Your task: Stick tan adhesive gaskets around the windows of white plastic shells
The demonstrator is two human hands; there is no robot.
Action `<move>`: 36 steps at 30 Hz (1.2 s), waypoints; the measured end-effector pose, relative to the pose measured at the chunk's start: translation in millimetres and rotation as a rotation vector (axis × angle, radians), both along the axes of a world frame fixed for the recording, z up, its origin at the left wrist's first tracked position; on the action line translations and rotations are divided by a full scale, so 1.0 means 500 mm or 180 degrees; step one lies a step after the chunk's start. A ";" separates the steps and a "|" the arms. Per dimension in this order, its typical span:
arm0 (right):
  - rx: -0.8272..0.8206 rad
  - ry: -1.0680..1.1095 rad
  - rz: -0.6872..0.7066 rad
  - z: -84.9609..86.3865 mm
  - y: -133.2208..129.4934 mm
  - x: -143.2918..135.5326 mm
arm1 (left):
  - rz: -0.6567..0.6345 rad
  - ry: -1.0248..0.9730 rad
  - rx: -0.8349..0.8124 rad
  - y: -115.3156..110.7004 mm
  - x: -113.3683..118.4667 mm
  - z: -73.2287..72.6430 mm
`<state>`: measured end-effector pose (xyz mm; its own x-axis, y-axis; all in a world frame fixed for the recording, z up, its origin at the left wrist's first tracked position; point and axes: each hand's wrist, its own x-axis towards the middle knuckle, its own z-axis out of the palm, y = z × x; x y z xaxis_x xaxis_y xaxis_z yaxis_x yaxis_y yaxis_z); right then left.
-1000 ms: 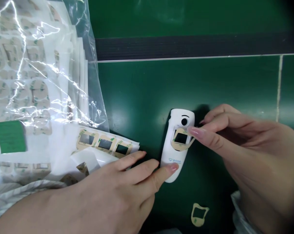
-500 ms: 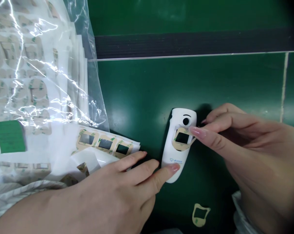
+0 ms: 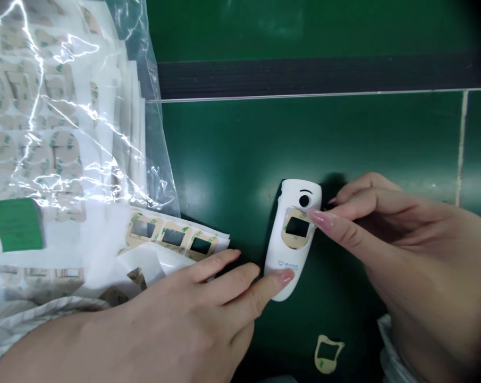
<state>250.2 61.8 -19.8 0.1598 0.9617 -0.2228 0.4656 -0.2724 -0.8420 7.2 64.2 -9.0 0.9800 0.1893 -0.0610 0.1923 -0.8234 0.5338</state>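
Observation:
A white plastic housing with a round black hole and blue "ease" lettering lies on the green table. Over its window sits a beige double-sided adhesive sticker with a square cutout. My right hand pinches the sticker's upper right edge between thumb and index finger. The fingers of my left hand are stretched and apart, one fingertip resting on the housing's lower end. Beside that hand, a sheet of adhesive stickers partly slips beneath its fingers.
A clear plastic bag with stacked sticker sheets fills the left side. A green piece lies on it. A loose adhesive piece lies near the front edge. A dark strip crosses the back of the table.
The sticker's right edge, lifted before, now lies closer to the housing, and my right fingertips have shifted slightly left. My left hand stays in place.

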 end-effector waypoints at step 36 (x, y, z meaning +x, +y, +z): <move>0.0008 0.0197 -0.0077 0.003 0.006 -0.007 | 0.0199 0.0103 0.0175 0.021 0.022 0.009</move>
<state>246.9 65.0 -18.3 0.1689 0.9583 -0.2305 0.4059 -0.2807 -0.8697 18.4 74.9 -4.3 0.9638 0.2542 -0.0802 0.2608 -0.8371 0.4808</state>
